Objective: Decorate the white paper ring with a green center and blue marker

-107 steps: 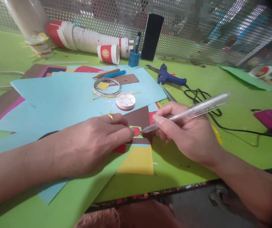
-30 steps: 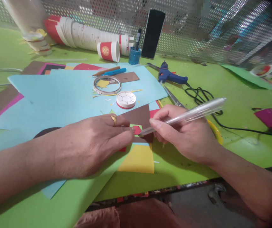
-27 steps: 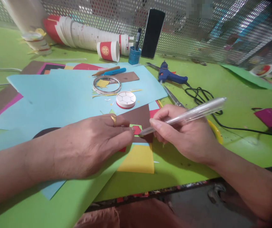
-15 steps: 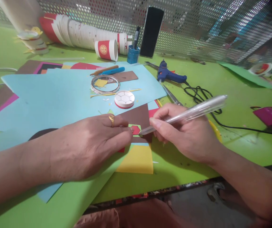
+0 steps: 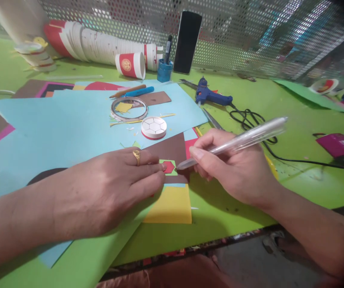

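Note:
My left hand (image 5: 111, 188), a ring on one finger, lies with its fingers stretched out. Their tips press down a small red paper hexagon (image 5: 168, 167) on a piece of light green paper (image 5: 173, 173). Below these is brown paper (image 5: 172, 148), and yellow paper (image 5: 172, 204) lies nearer the table's edge. In my right hand (image 5: 232, 172) a clear pen (image 5: 234, 140) is held slanted between thumb and fingers. Its tip meets the green paper at the hexagon's right corner. Just beyond sits a white disc with a red rim and drawn black lines (image 5: 153, 127).
Large light blue sheets (image 5: 54, 128) cover the left side. Farther back are a paper ring (image 5: 113, 108), a paper cup (image 5: 131, 66), stacked cups (image 5: 99, 44) and an upright phone (image 5: 188, 44). A blue glue gun (image 5: 210, 95) trails its black cord (image 5: 250, 120) to the right.
The pen tip has shifted from the hexagon's lower right edge up to its right corner. My left hand stays on the papers. The whole view has swung slightly.

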{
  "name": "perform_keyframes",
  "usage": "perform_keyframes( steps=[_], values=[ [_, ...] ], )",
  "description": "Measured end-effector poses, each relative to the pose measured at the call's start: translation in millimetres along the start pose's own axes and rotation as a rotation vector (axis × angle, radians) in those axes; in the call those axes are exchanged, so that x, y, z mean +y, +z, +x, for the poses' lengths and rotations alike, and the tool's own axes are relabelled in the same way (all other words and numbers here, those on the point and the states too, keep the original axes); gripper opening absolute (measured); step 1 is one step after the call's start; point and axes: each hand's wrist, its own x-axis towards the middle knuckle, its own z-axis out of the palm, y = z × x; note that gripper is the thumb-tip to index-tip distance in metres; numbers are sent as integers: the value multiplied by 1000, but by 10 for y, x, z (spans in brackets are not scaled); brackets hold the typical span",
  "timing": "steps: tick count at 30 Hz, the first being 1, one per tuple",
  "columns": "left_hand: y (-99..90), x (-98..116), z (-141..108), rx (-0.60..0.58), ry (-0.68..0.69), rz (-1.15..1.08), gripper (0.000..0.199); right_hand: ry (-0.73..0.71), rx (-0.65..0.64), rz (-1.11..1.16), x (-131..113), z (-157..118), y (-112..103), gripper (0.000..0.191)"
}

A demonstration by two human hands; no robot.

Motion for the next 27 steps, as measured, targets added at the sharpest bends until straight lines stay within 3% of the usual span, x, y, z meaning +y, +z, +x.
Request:
perform_keyframes(
  steps=[3,18,27],
  values=[
    [-15,-18,8,-65,66,-7,23,5,-31,24,4,-3,0,16],
    [-26,-27,19,-83,51,-30,26,18,-47,36,-23,-4,5,16],
    [67,-16,-12,14,-11,-66,26,32,-46,38,-33,-3,5,16]
  ],
)
